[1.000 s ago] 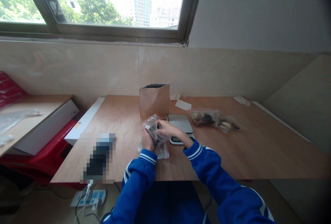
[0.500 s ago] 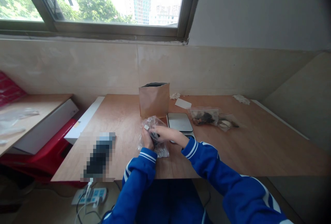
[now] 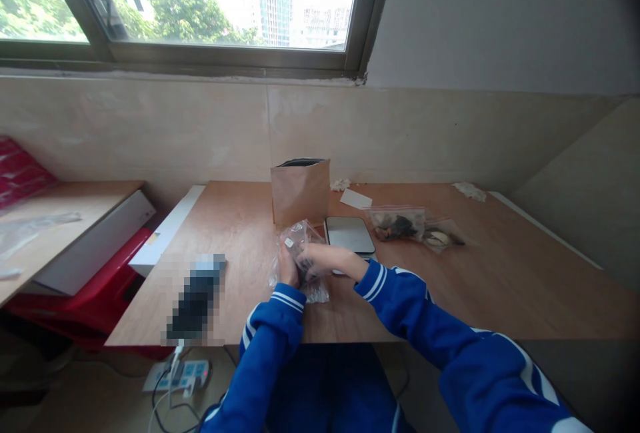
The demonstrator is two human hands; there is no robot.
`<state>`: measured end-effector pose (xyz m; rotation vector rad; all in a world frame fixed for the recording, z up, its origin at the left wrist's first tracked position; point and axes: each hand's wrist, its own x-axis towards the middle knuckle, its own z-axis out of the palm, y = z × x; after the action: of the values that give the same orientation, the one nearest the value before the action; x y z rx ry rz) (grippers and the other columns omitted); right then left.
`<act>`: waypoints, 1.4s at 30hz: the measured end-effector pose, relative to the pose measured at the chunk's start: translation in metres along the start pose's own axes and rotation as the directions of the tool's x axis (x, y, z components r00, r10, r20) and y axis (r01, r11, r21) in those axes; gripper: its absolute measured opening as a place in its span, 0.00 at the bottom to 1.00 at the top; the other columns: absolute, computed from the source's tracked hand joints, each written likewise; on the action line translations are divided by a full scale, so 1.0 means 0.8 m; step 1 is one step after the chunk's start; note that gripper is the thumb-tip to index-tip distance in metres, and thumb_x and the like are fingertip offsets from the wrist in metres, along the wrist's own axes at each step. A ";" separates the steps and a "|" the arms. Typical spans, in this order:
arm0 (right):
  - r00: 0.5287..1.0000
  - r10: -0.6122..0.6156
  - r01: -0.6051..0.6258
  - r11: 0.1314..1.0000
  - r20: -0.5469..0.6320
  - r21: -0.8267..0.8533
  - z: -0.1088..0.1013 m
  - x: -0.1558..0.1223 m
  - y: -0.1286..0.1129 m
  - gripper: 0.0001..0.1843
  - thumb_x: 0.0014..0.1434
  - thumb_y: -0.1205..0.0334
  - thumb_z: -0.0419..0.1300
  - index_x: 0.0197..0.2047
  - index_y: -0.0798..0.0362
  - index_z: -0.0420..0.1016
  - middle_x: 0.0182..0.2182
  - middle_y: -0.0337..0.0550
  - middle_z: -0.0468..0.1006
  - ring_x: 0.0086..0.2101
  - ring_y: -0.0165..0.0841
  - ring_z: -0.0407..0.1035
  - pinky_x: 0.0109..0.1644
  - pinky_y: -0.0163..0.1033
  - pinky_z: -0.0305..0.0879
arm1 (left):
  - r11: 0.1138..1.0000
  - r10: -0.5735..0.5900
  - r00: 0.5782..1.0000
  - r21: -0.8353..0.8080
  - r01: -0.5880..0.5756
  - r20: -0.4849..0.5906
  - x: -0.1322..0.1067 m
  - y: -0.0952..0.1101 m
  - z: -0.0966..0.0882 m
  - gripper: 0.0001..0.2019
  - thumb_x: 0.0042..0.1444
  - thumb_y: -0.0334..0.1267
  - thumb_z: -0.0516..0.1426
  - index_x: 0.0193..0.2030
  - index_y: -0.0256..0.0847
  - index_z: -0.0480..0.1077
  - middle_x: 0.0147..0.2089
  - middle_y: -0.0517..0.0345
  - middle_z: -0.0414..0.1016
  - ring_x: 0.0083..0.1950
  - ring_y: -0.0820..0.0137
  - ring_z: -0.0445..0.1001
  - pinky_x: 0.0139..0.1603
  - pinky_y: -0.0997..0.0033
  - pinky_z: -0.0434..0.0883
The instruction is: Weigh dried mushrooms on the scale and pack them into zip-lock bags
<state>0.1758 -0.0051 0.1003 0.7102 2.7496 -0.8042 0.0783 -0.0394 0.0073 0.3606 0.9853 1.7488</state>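
A clear plastic bag (image 3: 300,240) is being handled over the tabletop (image 3: 475,286), gripped by the curled fingers (image 3: 306,253) of the left hand (image 3: 287,266) and right hand (image 3: 333,258) beside a kitchen scale (image 3: 349,234), and a steady hold seems called for.

Bright window (image 3: 210,13), trees (image 3: 35,0) and towers (image 3: 273,6) outside, beige tiled wall (image 3: 150,130), plywood table (image 3: 490,280)

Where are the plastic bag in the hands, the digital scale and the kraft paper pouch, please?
Plastic bag (image 3: 299,234), head view, on its crumpled top.
Digital scale (image 3: 349,233), head view, on its platform.
Kraft paper pouch (image 3: 300,194), head view, on its front.
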 end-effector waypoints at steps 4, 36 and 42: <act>0.975 -0.116 0.121 0.993 -0.188 0.013 -0.015 -0.016 0.011 0.08 0.51 0.65 0.69 0.35 0.58 0.78 0.41 0.46 0.73 0.38 0.33 0.68 0.41 0.34 0.64 | 0.999 -0.011 0.998 -0.051 0.008 -0.063 -0.001 0.001 0.004 0.29 0.64 0.55 0.46 0.47 0.29 0.74 0.39 0.42 0.80 0.38 0.61 0.80 0.41 0.62 0.76; 0.213 -0.135 0.243 0.967 -0.968 -0.081 -0.166 0.059 0.057 0.09 0.63 0.60 0.53 0.44 0.52 0.71 0.42 0.46 0.70 0.43 0.36 0.69 0.50 0.40 0.67 | 0.993 -0.043 0.992 0.107 0.056 -0.119 -0.015 0.009 0.012 0.32 0.60 0.64 0.45 0.39 0.32 0.71 0.31 0.41 0.79 0.17 0.69 0.71 0.17 0.71 0.70; 0.440 -0.141 0.246 0.969 -0.887 -0.033 -0.181 0.038 0.045 0.10 0.59 0.61 0.54 0.41 0.54 0.74 0.39 0.46 0.77 0.41 0.36 0.70 0.48 0.39 0.65 | 0.994 -0.045 0.992 0.094 0.056 -0.116 -0.013 0.008 0.011 0.29 0.62 0.60 0.44 0.39 0.34 0.72 0.29 0.44 0.79 0.16 0.70 0.69 0.15 0.72 0.68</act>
<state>0.1602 0.1130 0.1957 1.0938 3.8364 -0.7398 0.0843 -0.0456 0.0203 0.2973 1.1546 1.6947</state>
